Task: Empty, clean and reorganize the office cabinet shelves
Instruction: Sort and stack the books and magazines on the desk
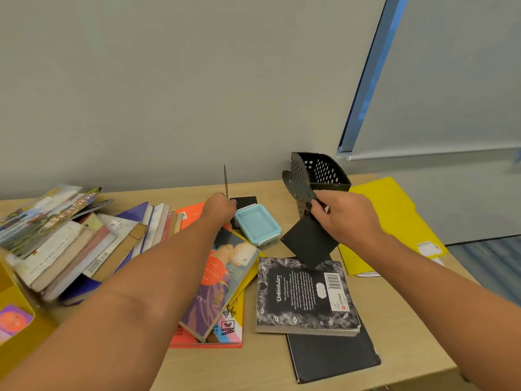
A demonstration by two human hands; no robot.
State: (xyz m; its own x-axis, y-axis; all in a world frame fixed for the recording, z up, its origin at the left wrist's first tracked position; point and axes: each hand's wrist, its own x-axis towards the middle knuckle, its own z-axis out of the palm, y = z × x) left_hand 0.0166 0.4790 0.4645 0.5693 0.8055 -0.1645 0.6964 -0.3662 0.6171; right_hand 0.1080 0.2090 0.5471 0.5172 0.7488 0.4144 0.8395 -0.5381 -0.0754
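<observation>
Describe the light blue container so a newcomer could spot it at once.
Start at the wooden desk against the grey wall. Between the person's two hands, just right of the left hand, lies the light blue container, a small flat rectangular box. It is the only pale blue thing among books, black bookends and a yellow folder.

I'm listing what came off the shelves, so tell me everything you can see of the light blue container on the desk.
The light blue container is a small rectangular box with rounded corners and a recessed lid, plastic by its look, with a paler band under the lid. It is closed and lies flat on the wooden desk, between the two hands. The left hand is close beside its upper left corner. Its contents are hidden.
</observation>
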